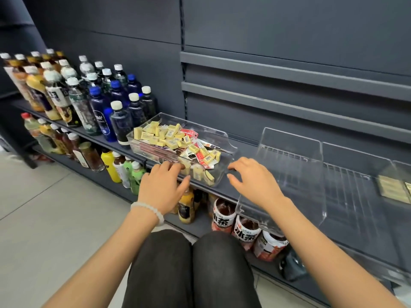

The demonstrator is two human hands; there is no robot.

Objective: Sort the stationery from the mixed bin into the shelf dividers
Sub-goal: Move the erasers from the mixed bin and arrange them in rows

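Now | mixed bin (224, 138) on shelf (222, 190) front edge, long axis running back-left | left hand (163, 185) nearer, fingers seemingly touching erasers (198, 172) at near end | right hand (253, 181) loosely curled, empty, between bin and dividers (295, 156).

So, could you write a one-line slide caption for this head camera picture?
Both hands, left and right, reach for a clear bin of mixed stationery beside clear shelf dividers.

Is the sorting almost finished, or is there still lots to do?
Lots left. The clear bin is still full of yellow erasers and red packets. Only some yellowish items sit in the dividers. Left hand and right hand are at the bin, holding nothing yet.
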